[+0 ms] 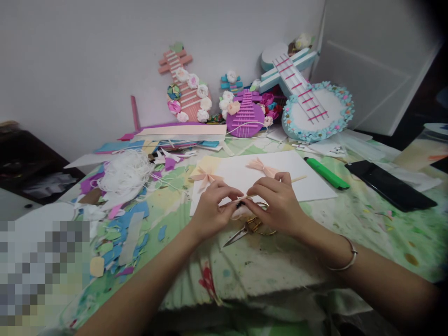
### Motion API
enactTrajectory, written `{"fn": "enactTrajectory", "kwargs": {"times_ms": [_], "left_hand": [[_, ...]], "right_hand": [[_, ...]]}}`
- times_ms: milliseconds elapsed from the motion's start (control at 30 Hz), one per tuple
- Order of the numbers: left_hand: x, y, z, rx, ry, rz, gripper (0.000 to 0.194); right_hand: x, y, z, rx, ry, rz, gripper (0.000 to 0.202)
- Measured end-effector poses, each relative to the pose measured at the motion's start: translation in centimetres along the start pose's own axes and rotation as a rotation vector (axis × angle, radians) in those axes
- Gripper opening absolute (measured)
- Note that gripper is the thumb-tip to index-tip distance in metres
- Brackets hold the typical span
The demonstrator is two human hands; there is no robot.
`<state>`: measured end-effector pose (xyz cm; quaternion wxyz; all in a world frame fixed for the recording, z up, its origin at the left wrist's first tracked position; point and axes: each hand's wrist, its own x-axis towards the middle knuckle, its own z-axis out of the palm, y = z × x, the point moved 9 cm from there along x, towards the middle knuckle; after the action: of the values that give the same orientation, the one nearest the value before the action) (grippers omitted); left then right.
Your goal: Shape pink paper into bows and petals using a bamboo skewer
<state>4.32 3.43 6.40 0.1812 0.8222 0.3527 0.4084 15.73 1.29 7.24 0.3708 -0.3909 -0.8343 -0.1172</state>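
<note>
My left hand (215, 207) and my right hand (278, 203) meet over the front edge of a white sheet (238, 170), fingertips pinched around a thin wooden stick (299, 178). The stick slants up to the right, its far end sticking out past my right hand. Something small and pale may be at my fingertips, but the fingers hide most of it. Below them lie gold-handled scissors (249, 227), blades pointing left. Two peach gathered paper pieces rest on the sheet: one (206, 177) beyond my left hand, another (262, 166) beyond my right.
White string (126, 172) lies tangled at left, above blue paper scraps (135, 233). To the right are a green marker (327, 172) and a black phone (390, 184). Against the wall stand decorated pink (189, 88), purple (245, 116) and light-blue (315, 109) instrument models.
</note>
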Motion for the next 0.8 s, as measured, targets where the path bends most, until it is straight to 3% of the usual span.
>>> {"fn": "enactTrajectory", "kwargs": {"times_ms": [133, 267, 800], "left_hand": [[-0.1, -0.2, -0.6, 0.039, 0.073, -0.040, 0.004], [0.1, 0.5, -0.4, 0.078, 0.054, 0.016, 0.003], [-0.4, 1.6, 0.0, 0.317, 0.044, 0.118, 0.013]], "right_hand": [[0.0, 0.1, -0.3, -0.011, 0.021, 0.021, 0.014], [0.1, -0.2, -0.4, -0.032, 0.034, 0.009, 0.014], [-0.1, -0.5, -0.1, -0.061, 0.040, -0.004, 0.016]]}}
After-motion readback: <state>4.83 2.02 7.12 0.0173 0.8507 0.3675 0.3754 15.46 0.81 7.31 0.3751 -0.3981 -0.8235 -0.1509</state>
